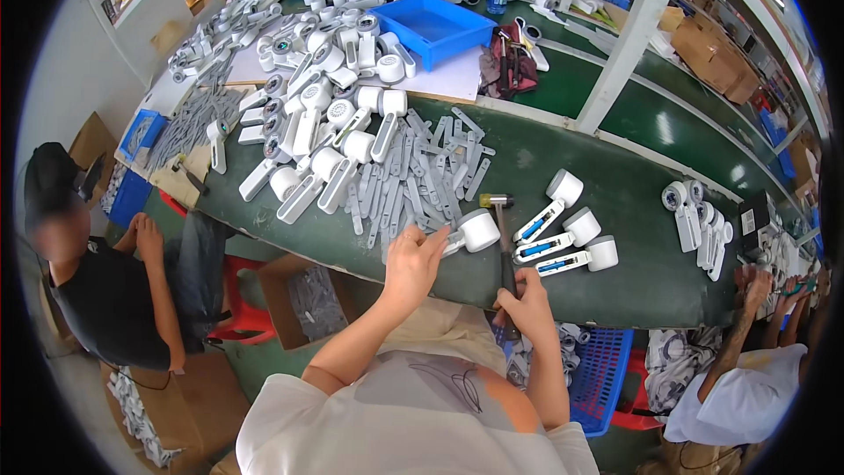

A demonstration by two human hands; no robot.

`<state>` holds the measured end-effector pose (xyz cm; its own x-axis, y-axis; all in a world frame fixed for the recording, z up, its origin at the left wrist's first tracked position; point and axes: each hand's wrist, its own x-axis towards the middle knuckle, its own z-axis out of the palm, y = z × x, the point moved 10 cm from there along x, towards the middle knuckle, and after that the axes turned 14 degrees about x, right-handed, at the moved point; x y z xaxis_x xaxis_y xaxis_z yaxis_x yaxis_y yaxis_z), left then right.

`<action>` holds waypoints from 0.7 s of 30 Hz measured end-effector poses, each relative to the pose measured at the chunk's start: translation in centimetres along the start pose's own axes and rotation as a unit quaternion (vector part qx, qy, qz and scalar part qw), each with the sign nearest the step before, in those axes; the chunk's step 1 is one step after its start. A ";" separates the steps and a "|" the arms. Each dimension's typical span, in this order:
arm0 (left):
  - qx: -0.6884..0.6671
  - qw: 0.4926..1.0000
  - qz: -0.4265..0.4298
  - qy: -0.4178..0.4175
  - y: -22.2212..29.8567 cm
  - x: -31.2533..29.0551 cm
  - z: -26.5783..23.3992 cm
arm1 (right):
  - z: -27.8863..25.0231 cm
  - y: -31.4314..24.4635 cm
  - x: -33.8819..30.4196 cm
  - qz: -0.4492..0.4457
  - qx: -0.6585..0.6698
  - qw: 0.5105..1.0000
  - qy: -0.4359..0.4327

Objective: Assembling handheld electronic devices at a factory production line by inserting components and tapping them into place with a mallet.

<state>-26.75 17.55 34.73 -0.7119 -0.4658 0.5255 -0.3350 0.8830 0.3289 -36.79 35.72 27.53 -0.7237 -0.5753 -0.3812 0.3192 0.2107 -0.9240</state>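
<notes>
In the head view, the left hand (413,262) is partly curled, with its fingertips at the handle of a white handheld fan (479,230) lying on the green table (651,295). I can't tell if it grips the handle tight. The right hand (527,303) is closed around the handle of a hammer (506,268), just right of that fan. Farther right lie three open fans (563,246) with blue batteries inside. Behind the left hand is a pile of gray strips (409,180).
</notes>
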 end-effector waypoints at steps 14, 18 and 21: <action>0.024 0.999 -0.020 0.025 -0.8 -0.6 -0.6 | -0.1 2.3 -3.3 -0.090 0.221 0.971 -0.025; 0.045 0.999 0.002 0.028 -0.1 -0.8 -0.6 | 0.0 2.3 -4.7 -0.142 0.158 0.977 -0.029; 0.052 0.998 0.012 0.016 0.4 -0.8 -0.8 | 0.2 2.0 -5.5 -0.168 0.066 0.983 -0.045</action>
<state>-25.81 18.24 35.07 -0.7008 -0.4445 0.5579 -0.3815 0.8944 0.2333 -32.05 39.15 27.80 -0.7463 -0.6640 -0.0460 0.1523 -0.1031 -0.9829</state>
